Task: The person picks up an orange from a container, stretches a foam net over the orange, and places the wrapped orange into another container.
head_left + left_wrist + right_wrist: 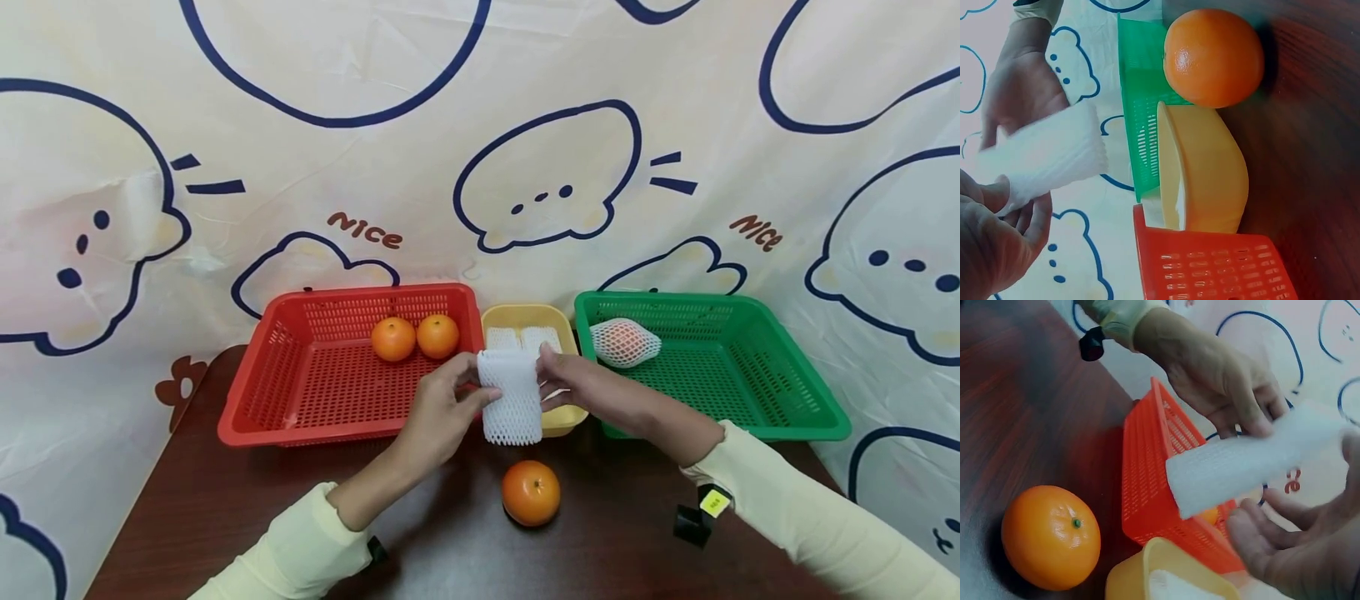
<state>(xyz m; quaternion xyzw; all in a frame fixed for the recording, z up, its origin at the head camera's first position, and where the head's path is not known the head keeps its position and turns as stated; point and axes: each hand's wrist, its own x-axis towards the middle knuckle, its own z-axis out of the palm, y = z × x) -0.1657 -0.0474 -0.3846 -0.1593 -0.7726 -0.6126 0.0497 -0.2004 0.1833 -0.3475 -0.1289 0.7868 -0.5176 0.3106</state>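
Observation:
A white foam net sleeve (512, 408), flat and upright, is held up in front of the yellow bin. My left hand (435, 412) pinches its left edge, thumb across the near face. At the upper right corner, my right hand (592, 387) holds the sleeve's top end between thumb and finger; its lower fingers (1254, 534) stand apart from the net. A bare orange (531, 493) sits on the table just below the sleeve. More white sleeves (504, 337) lie inside the yellow bin (528, 315), partly hidden by the held one.
On the left stands a red basket (322, 429) with two oranges (416, 337) in its far right corner. A green basket (750, 429) on the right holds one fruit in a white net (626, 342). A patterned cloth (420, 183) hangs behind the dark wooden table (450, 550).

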